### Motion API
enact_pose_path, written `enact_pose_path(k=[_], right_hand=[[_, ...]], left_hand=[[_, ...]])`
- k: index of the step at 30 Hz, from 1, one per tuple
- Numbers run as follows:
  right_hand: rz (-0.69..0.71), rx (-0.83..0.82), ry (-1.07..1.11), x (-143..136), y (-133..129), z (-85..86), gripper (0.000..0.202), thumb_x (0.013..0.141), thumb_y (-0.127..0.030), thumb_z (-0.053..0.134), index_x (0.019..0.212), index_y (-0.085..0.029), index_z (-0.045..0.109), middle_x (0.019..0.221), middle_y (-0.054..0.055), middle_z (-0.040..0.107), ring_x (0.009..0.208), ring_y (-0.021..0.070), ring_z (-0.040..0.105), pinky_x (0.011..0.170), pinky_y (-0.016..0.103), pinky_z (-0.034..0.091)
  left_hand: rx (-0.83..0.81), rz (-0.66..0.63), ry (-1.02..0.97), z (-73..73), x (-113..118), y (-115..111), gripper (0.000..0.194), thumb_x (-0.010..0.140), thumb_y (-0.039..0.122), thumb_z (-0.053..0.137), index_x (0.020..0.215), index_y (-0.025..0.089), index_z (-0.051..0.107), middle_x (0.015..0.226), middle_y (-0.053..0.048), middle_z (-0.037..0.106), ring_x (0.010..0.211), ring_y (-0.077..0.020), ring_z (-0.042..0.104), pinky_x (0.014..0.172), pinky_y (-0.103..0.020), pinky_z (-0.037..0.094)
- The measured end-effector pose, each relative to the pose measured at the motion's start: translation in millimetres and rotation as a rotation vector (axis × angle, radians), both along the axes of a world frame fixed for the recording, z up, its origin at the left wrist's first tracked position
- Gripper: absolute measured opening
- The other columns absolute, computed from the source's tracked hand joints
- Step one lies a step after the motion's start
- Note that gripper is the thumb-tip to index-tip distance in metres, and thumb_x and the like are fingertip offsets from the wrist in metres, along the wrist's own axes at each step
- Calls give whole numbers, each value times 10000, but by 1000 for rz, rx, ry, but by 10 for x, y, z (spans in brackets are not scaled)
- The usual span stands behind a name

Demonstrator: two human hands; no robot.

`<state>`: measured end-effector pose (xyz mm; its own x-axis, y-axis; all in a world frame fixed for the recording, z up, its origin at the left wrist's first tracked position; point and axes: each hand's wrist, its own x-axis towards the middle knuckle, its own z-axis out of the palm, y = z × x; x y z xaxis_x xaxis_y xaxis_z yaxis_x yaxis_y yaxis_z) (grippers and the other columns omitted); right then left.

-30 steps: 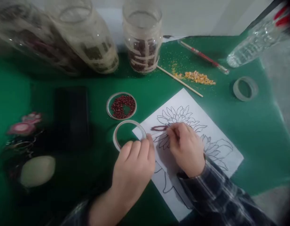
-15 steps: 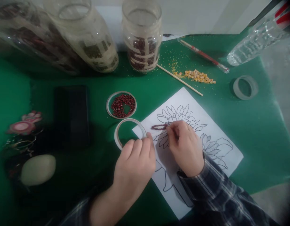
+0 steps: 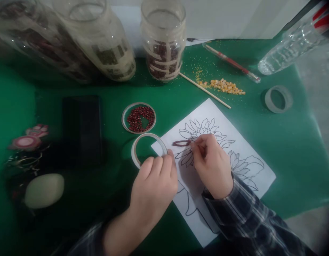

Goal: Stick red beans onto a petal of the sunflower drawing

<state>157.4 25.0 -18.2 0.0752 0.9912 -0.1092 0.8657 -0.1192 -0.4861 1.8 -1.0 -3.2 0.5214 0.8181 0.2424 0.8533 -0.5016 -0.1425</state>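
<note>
A sheet of paper with black flower outlines lies slanted on the green table. One petal at the flower's left carries a dark red outline. My right hand is closed in a pinch at the inner end of that petal; anything between its fingertips is too small to make out. My left hand has its fingers curled over the near edge of a tape roll, beside the paper's left edge. Just beyond, small red beans lie inside another ring.
Glass jars stand at the back, one with dark red contents. Yellow corn kernels, a thin stick and a red pen lie beyond the paper. Right are a ring and a clear bottle; left, a black phone.
Both hands keep the same hold and nearly the same places. The whole view has shifted very slightly; the objects on the table look unchanged.
</note>
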Motion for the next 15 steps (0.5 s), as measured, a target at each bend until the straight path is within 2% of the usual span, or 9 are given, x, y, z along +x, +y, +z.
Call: enact_pose_path(k=[10, 15], right_hand=[[-33, -11, 95, 25, 12, 20, 67, 902, -252, 483, 957, -219, 501, 623, -48, 549, 565, 123, 532, 542, 258, 357], [-21, -64, 90, 20, 8, 39, 71, 858, -286, 558, 835, -222, 534, 613, -42, 562, 580, 123, 544, 549, 259, 365]], left_hand=[[-10, 3, -10, 0, 0, -12, 302, 865, -25, 448, 1024, 21, 701, 691, -49, 643, 627, -170, 566, 634, -322, 445], [-5, 5, 1, 2, -3, -3, 305, 871, -22, 445, 1021, 34, 704, 681, -50, 648, 628, -169, 570, 625, -316, 444]])
